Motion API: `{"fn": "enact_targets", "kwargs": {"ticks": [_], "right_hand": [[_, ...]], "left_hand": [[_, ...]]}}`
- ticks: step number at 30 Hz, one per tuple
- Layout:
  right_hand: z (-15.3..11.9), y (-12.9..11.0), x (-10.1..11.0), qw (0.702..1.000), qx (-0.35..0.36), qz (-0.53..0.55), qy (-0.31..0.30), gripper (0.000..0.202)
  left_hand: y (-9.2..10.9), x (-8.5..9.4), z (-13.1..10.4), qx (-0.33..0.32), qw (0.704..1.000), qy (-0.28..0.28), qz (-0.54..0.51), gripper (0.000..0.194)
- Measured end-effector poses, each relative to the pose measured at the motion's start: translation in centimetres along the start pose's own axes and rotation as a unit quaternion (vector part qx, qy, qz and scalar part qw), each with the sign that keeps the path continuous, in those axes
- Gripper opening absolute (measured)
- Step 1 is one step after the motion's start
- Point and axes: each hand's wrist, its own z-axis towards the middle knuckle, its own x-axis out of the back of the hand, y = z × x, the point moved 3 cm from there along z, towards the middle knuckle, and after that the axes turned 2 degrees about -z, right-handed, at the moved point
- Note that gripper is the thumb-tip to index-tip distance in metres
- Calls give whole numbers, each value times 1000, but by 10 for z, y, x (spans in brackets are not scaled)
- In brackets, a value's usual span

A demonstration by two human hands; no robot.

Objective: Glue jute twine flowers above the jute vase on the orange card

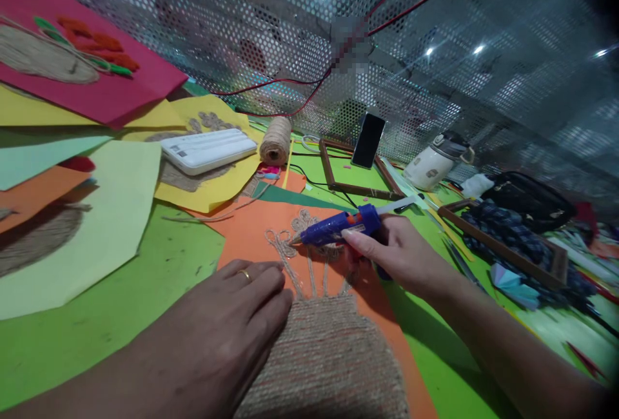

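Observation:
My right hand (387,245) grips a blue hot glue gun (329,229) with a white glue stick at its back end. The gun's nozzle tip is at a twine flower (289,243) on an orange sheet of paper (251,220); whether it touches, I cannot tell. Below the flowers, thin twine stems run down to a vase shape (333,354) covered in rows of jute twine. My left hand (242,316), with a ring on one finger, lies palm down over the sheet and the vase's left edge, holding nothing visible.
A white power bank (207,150) lies on yellow paper at back left, beside a twine spool (275,140). A phone (369,140) leans by a wooden frame (355,190). A bottle (432,161), another frame (507,251) and dark cloth are rightward. Perforated metal mesh (271,38) stands behind.

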Motion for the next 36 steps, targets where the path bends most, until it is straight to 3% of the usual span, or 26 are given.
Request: {"fn": "enact_targets", "kwargs": {"ticks": [6,15,20,23,30,36], "right_hand": [[-1,0,-4,1000,-16,-16,-5,31],[-5,2,-1,994,26,-104,20,30],[-14,-9,-4,976,142,-164,23,17],[-18,-11,-7,964,176,-197,7,16],[-15,-11,1,964,156,-203,77,23],[-12,-11,7,983,116,-135,37,23]], "left_hand": [[-1,-2,-2,3,1000,-7,-6,30],[-2,-5,-5,4,1000,-29,-4,30],[-3,-8,-6,11,999,-48,-8,28],[-2,-7,-5,15,999,-50,-11,28],[-1,-2,2,4,1000,-27,3,28],[0,-1,3,-10,1000,-10,20,30]]}}
